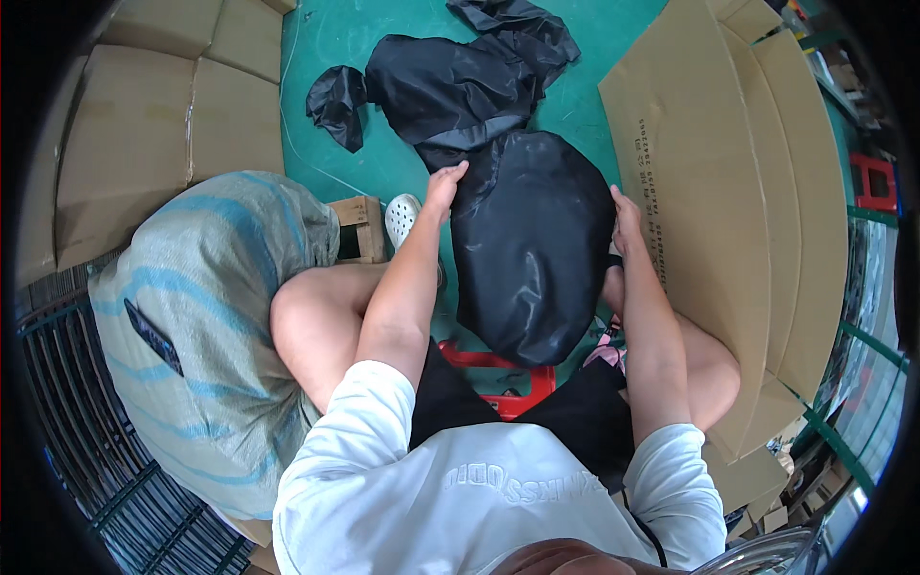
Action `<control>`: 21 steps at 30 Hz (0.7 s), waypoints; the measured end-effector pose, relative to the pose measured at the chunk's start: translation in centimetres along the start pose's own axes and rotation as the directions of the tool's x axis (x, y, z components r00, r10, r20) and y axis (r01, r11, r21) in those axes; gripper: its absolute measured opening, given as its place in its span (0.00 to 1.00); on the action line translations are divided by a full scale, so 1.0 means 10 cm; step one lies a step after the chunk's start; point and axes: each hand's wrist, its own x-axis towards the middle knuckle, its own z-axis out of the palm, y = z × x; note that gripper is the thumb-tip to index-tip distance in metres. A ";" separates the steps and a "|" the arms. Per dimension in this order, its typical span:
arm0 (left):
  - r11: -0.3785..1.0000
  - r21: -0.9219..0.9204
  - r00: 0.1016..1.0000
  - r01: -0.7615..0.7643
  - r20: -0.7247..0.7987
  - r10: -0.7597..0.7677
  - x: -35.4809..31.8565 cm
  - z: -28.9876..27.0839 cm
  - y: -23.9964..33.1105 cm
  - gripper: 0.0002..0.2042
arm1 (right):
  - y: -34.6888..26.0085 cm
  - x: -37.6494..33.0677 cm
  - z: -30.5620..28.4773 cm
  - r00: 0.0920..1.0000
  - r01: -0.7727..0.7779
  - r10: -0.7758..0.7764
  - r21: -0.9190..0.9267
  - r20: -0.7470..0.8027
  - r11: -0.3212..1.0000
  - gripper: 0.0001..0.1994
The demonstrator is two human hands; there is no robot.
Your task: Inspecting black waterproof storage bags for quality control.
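Observation:
Between my knees hangs a rounded, shiny black fabric cover (530, 244), held at both sides near its upper part. My left hand (445, 189) pinches its left edge, thumb and fingers on the cloth. The opposite edge is gripped by my right hand (626, 218), whose fingertips are partly hidden behind the fabric. Just beyond it lies more crumpled black fabric (450, 86) on the green floor; whether the pieces are joined, I cannot tell. A small bunched piece of black cloth (337, 105) sits at its left.
A large cardboard box (709, 211) stands close on my right. Stacked cartons (134, 134) are at the far left. A striped woven sack (211, 335) bulges beside my left leg, with a dark phone (152, 335) on it. A red stool (522, 395) is beneath me.

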 end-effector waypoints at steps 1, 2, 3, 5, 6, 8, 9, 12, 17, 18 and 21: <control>0.992 -0.124 1.000 0.004 0.017 -0.002 -0.14 0.00 -0.07 0.19 | 0.06 -0.10 -0.07 0.999 -0.034 0.030 0.170 0.025 0.985 0.19; 0.991 -0.129 0.999 0.035 0.002 -0.035 -0.43 0.13 -0.04 0.22 | 0.17 -0.22 -0.24 1.000 -0.025 0.025 0.175 0.005 0.984 0.19; 0.991 -0.131 1.000 0.019 -0.003 -0.019 -0.56 0.09 -0.12 0.22 | 0.23 -0.33 -0.27 1.000 -0.002 -0.003 0.172 0.031 0.985 0.19; 0.947 -0.315 0.991 -0.065 -0.132 0.024 -0.74 -0.04 -0.41 0.22 | 0.41 -0.53 -0.30 0.997 0.023 -0.035 0.170 0.069 0.985 0.20; 0.883 -0.469 0.999 0.031 -0.007 -0.039 -0.88 -0.02 -0.46 0.22 | 0.51 -0.62 -0.40 0.999 -0.036 0.036 0.128 0.003 0.991 0.21; 0.907 -0.419 0.992 0.029 -0.103 -0.079 -1.31 -0.05 -0.64 0.22 | 0.45 -1.14 -0.20 0.966 -0.205 0.206 0.024 -0.153 0.978 0.24; 0.929 -0.370 0.980 0.027 -0.171 -0.097 -1.53 0.01 -0.57 0.22 | 0.50 -1.20 -0.25 0.970 -0.188 0.190 0.027 -0.152 0.982 0.24; 0.979 -0.195 0.956 -0.057 -0.293 -0.003 -1.78 0.17 -1.11 0.18 | 0.77 -1.39 -0.40 0.936 -0.192 0.120 -0.193 -0.332 0.962 0.25; 0.993 -0.116 0.847 -0.025 -0.531 -0.041 -2.27 0.22 -1.63 0.15 | 0.85 -2.03 -0.14 0.869 -0.279 0.088 -0.335 -0.487 0.900 0.24; 0.992 -0.129 0.815 -0.001 -0.575 -0.073 -2.34 0.28 -1.64 0.15 | 0.95 -2.03 -0.20 0.831 -0.298 0.085 -0.311 -0.550 0.902 0.24; 0.991 -0.135 0.749 0.006 -0.655 -0.094 -2.37 0.31 -1.58 0.15 | 1.10 -2.07 -0.23 0.766 -0.262 0.058 -0.229 -0.640 0.938 0.24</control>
